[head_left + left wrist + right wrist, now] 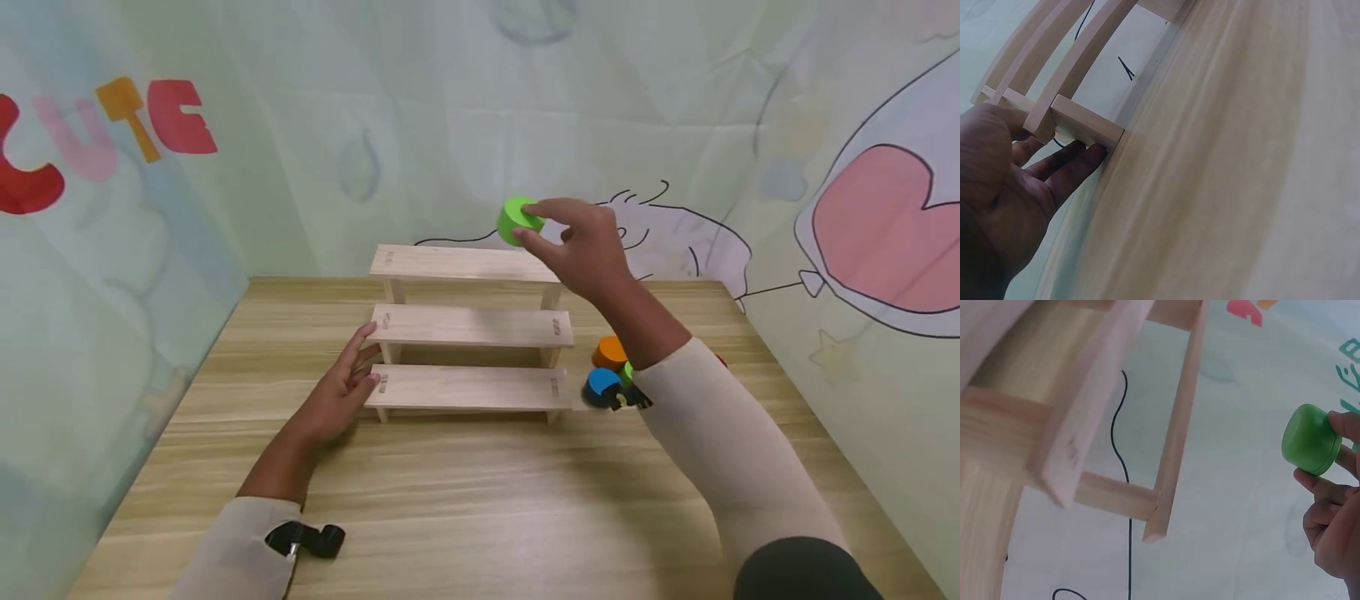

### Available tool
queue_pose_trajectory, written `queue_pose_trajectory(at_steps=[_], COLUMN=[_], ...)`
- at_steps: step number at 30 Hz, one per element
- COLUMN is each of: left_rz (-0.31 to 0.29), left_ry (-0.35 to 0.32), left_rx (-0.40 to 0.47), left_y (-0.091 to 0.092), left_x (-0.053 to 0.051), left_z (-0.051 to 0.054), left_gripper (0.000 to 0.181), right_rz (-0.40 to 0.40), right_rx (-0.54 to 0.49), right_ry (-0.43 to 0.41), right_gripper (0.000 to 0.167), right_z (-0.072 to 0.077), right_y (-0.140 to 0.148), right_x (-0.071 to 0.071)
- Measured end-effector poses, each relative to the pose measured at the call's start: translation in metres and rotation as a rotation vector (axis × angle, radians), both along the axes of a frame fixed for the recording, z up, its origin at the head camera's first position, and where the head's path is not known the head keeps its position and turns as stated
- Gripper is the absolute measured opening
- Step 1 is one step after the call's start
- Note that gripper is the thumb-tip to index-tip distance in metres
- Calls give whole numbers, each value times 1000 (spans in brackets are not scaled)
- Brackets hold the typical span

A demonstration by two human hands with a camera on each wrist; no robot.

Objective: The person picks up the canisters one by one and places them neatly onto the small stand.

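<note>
My right hand (588, 246) pinches a bright green cylinder (517, 221) between thumb and fingers, in the air above the top shelf. The right wrist view shows this same green cylinder (1310, 439) apart from the stand. A pale wooden three-step stand (468, 387) is on the table. At its left end my left hand (333, 400) grips the stand, the thumb at the lowest shelf and a finger reaching the middle one. In the left wrist view, fingertips (1094, 156) touch the outside of an end support (1088, 122); the thumb's tip is hidden.
Right of the stand are a blue cylinder (602, 385), an orange one (609, 353) and a green one (627, 372), partly behind the right sleeve (720, 450). A bit of red shows past that sleeve. Printed cloth walls (450, 125) border the wooden table (465, 508).
</note>
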State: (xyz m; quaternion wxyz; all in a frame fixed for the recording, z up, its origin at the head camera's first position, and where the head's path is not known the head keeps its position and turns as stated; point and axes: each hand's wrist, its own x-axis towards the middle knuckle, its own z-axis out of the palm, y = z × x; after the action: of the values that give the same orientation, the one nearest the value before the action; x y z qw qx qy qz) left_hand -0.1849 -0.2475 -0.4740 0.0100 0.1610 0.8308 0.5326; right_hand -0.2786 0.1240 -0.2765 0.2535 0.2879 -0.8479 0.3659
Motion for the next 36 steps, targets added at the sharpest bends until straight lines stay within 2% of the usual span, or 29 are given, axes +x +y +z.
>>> queue_pose_trajectory(at_steps=[7,14,19,29,36], left_rz=[10,2,-2,0,-8], left_ry=[-1,2,7,-1,4], left_rx=[-5,0,-3,0,7], left_y=[2,4,6,7,8], left_x=[3,3,-1,-1,1], left_z=[0,0,1,1,2], left_gripper=[77,77,77,78,77], right_rz=[64,119,159,226,219], right_rx=[-49,-31,-26,-172,-143], right_ry=[-86,-150,-168,-312,-360], right_gripper=[35,36,37,35,37], right_z=[11,9,-3,-35,-49], right_y=[-30,-64,-85,-107,-114], right_x=[-26,-37,-41,-53,-52])
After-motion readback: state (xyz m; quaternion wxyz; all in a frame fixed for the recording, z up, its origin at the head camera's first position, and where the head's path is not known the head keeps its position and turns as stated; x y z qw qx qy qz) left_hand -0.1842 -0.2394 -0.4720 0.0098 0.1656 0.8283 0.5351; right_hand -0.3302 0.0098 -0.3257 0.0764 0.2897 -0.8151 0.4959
